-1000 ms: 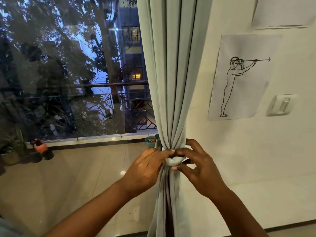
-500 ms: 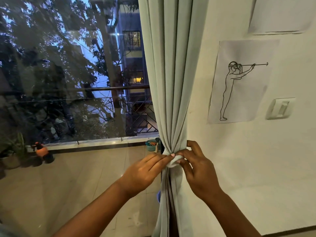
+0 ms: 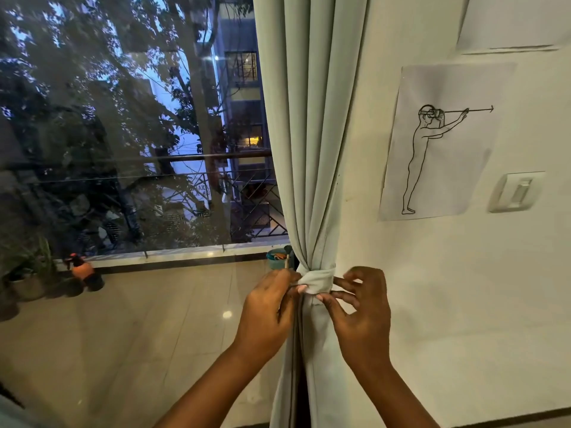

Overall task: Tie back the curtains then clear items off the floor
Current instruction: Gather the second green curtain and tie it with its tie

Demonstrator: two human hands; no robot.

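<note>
Two hands (image 3: pixel 268 313) pinching tie (image 3: pixel 316 281), curtain (image 3: pixel 309 149) vertical

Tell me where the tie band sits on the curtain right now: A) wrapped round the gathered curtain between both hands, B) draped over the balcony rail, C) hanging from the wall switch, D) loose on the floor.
A: the band cinches the curtain into a bunch, with the left hand and right hand pinching it from either side.
</note>
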